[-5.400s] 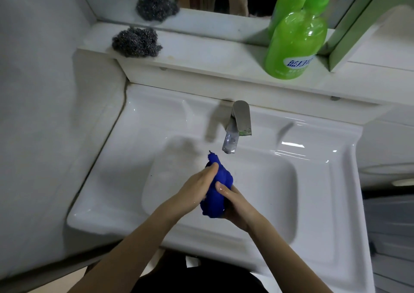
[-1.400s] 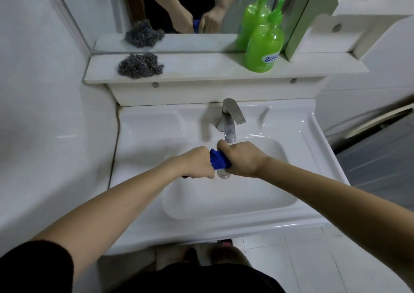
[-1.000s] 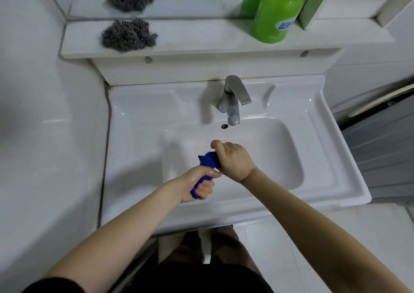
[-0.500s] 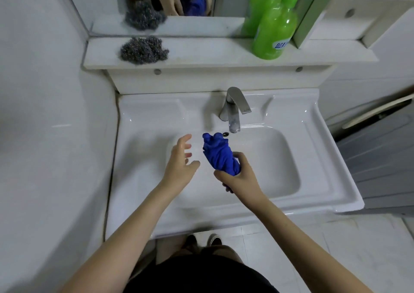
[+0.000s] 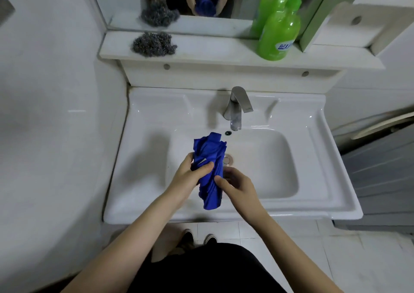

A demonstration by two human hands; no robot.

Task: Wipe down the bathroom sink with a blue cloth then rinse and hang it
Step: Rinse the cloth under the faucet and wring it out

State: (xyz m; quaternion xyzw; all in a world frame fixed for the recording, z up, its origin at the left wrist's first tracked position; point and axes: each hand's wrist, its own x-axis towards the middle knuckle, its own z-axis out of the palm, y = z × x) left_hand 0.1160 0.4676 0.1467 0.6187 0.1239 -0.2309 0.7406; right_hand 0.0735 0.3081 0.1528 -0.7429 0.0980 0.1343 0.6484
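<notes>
Cloth (image 5: 209,151), blue and bunched into a twisted roll, stands upright over the basin of the sink (image 5: 156,113), toward its front edge. Your left hand (image 5: 190,177) grips its middle with curled fingers; your right hand (image 5: 238,188) pinches it from the opposite side.

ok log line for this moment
left hand: grips blue cloth | right hand: grips it | cloth: bunched, over sink | faucet: no stream visible

Both hands, left (image 5: 190,176) and right (image 5: 237,186), grip the bunched blue cloth (image 5: 210,169) above the white sink (image 5: 313,158).
</notes>
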